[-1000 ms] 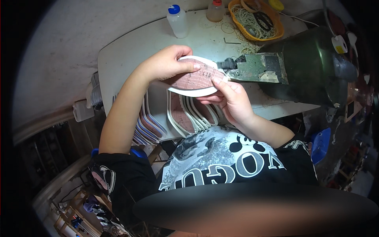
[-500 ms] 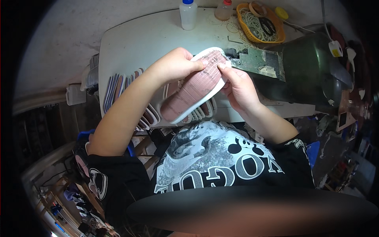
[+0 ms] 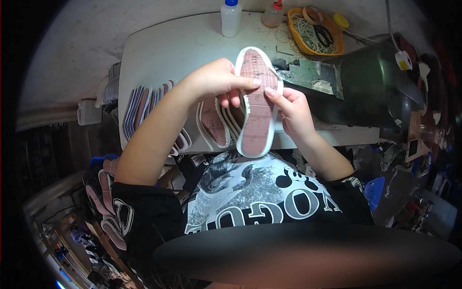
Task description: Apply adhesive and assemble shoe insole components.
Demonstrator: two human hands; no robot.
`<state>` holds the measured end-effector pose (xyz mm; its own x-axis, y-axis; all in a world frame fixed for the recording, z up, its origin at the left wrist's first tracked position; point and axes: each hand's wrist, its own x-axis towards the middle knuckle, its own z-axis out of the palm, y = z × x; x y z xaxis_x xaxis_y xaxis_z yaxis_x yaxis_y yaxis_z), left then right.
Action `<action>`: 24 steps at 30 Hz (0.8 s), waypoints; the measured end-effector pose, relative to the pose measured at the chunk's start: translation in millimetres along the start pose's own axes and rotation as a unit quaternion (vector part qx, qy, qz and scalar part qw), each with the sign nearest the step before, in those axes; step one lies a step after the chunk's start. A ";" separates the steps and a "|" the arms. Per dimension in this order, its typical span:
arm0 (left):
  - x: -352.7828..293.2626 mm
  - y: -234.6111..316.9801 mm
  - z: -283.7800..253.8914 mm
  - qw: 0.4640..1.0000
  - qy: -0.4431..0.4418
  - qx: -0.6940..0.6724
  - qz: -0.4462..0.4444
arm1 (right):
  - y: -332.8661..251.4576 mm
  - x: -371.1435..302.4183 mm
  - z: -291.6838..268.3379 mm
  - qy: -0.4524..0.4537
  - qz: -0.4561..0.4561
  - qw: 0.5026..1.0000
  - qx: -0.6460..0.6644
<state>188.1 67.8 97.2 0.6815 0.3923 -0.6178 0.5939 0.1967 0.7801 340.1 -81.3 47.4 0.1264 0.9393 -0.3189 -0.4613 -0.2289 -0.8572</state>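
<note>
Upright before me stands a shoe sole (image 3: 257, 130), pinkish brown with fine cross ribs and a white rim. My left hand (image 3: 224, 82) grips its left edge, thumb lying across the ribbed face and fingers behind. On the opposite edge my right hand (image 3: 294, 108) pinches it, thumb pressed on the face; its other fingers are partly hidden behind the sole. Just left, beneath my left hand, more soles (image 3: 213, 124) stand on edge at the front of the white table (image 3: 166, 53). Another row of soles (image 3: 144, 108) is beyond my left forearm, which hides part of it.
A dark green machine (image 3: 373, 77) with a worn plate (image 3: 313, 77) occupies the table's right side. At the back are a blue-capped bottle (image 3: 231, 21), a red-capped bottle (image 3: 273, 17) and an orange basket (image 3: 299, 36) of cord. More soles (image 3: 103, 202) lie stacked low at the left.
The sole has turned from a slant to nearly upright, its lower end swinging right. My right hand has slid down along its edge; both hands keep hold.
</note>
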 end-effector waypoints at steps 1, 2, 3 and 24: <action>5.1 -4.0 -4.6 1.000 0.011 0.028 0.010 | 1.9 4.0 1.0 0.002 -0.011 1.000 0.002; 8.6 -7.3 -7.6 0.998 0.021 0.055 0.020 | 3.2 7.4 1.8 0.005 -0.022 1.000 0.004; 8.8 -8.4 -8.6 0.999 0.030 0.008 0.017 | 2.9 10.1 2.9 0.004 -0.021 1.000 0.004; 65.2 -7.9 -51.3 0.997 0.065 0.031 -0.027 | 12.8 -19.8 16.5 -0.014 0.090 0.994 0.068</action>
<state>205.9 137.9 55.8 0.5890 0.4959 -0.6381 0.6566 0.1666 0.7356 317.1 -98.6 49.4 0.0066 0.8934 -0.4493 -0.5882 -0.3599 -0.7242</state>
